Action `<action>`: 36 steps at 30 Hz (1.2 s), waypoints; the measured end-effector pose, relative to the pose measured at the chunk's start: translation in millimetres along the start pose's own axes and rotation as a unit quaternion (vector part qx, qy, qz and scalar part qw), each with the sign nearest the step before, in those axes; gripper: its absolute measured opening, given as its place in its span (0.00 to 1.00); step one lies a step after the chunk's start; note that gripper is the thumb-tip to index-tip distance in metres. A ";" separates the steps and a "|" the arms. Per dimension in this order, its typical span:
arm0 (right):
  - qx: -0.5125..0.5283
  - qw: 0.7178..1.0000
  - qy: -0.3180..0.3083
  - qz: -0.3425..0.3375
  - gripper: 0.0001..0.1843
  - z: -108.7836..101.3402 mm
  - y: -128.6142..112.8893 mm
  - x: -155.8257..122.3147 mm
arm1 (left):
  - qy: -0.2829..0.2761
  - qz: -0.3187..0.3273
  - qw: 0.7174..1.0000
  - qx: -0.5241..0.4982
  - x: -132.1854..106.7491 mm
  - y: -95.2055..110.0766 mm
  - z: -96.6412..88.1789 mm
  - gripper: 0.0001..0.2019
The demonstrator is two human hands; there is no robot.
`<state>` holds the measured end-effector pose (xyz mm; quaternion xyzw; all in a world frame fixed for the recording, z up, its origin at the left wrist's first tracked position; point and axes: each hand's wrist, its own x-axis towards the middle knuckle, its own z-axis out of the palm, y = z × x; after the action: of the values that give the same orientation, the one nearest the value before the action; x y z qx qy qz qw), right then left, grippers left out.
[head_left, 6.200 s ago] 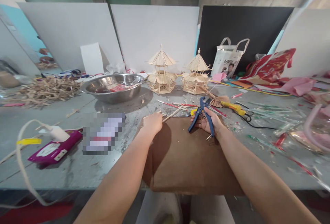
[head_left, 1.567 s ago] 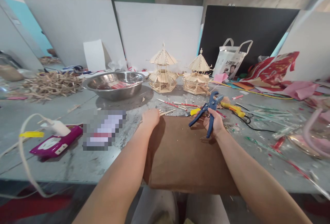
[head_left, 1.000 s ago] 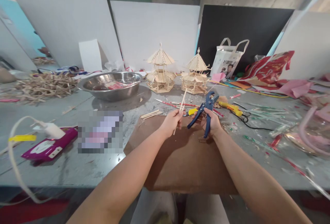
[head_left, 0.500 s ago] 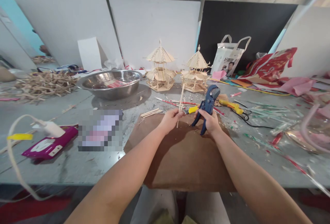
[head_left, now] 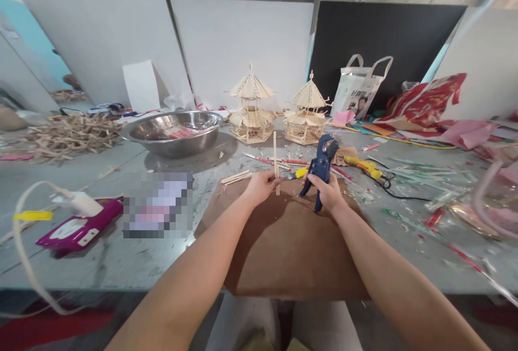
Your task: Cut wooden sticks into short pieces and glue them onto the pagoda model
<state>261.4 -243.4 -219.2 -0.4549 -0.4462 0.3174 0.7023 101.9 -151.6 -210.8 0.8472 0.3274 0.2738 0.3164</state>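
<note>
Over brown board (head_left: 291, 243), upright stick (head_left: 275, 159) in left hand (head_left: 259, 186).

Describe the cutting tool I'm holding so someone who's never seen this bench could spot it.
Find the brown board on the grey table. Over its far edge the right hand grips a cutter, head pointing up. It is the only blue tool; a yellow tool lies beside it.
</note>
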 end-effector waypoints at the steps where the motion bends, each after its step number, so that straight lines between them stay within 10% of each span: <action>1: -0.003 1.000 -0.005 -0.005 0.12 -0.1 0.4 0.0 | -0.007 -0.002 1.000 0.010 0.0 0.3 -0.3 0.13; 14: -0.147 0.988 -0.003 -0.046 0.10 0.4 1.4 -2.4 | -0.053 0.000 0.999 0.010 1.3 -9.9 5.7 0.11; 23: -0.559 0.816 -0.002 -0.150 0.26 -11.4 -6.1 3.6 | -0.103 0.025 0.991 -0.087 -1.5 -2.4 1.5 0.09; 36: -0.622 0.765 -0.095 -0.139 0.31 -12.0 -6.7 4.4 | -0.255 -0.038 0.933 -0.252 -8.8 11.4 -13.3 0.10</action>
<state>274.4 -246.5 -213.8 -0.6923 -0.6688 -0.0892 0.2561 91.8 -159.9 -196.3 0.7676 0.1880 0.1097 0.6029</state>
